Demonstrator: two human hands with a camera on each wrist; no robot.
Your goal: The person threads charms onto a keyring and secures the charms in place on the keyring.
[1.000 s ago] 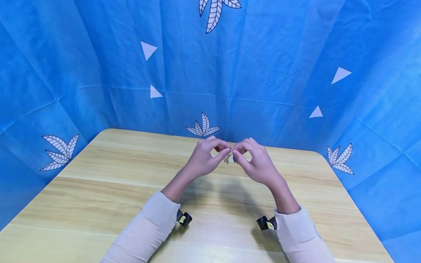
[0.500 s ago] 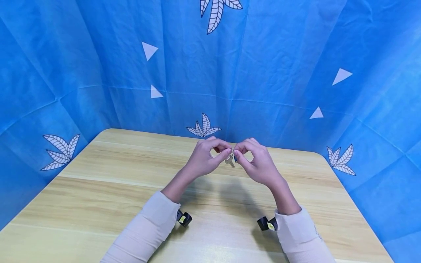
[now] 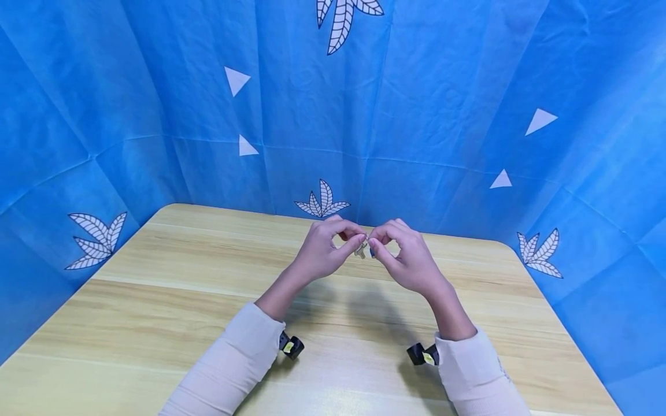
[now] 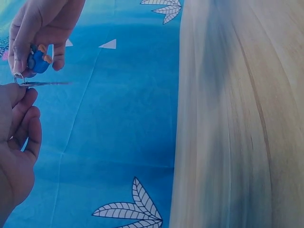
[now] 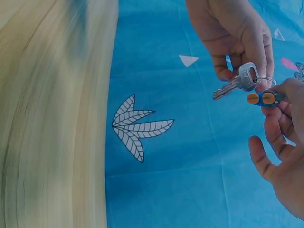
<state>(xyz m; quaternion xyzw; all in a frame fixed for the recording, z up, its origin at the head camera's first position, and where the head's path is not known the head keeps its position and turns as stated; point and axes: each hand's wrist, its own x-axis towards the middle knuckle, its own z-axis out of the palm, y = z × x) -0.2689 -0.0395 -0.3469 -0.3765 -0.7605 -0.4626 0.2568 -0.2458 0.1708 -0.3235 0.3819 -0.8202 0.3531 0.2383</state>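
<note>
Both hands meet fingertip to fingertip above the far part of the table. My left hand (image 3: 325, 248) pinches a thin metal key ring (image 4: 19, 77) between thumb and forefinger. From the other side, my right hand (image 3: 408, 257) pinches the ring too, close to a small blue charm with orange feet (image 5: 261, 99). A silver key (image 5: 237, 83) hangs on the ring by its bow, and the left wrist view shows that key (image 4: 47, 83) almost edge-on. Fingertips hide part of the ring, so whether it is spread apart cannot be seen.
The wooden table (image 3: 182, 323) lies under both forearms. A blue curtain (image 3: 437, 86) with white leaves and triangles stands behind and at both sides. Black wrist cameras (image 3: 293, 348) are strapped at the light sleeves.
The key under the fingertips swung right and turned, then came partly back left. Both hands have stayed almost in place, still pinching at the ring.
</note>
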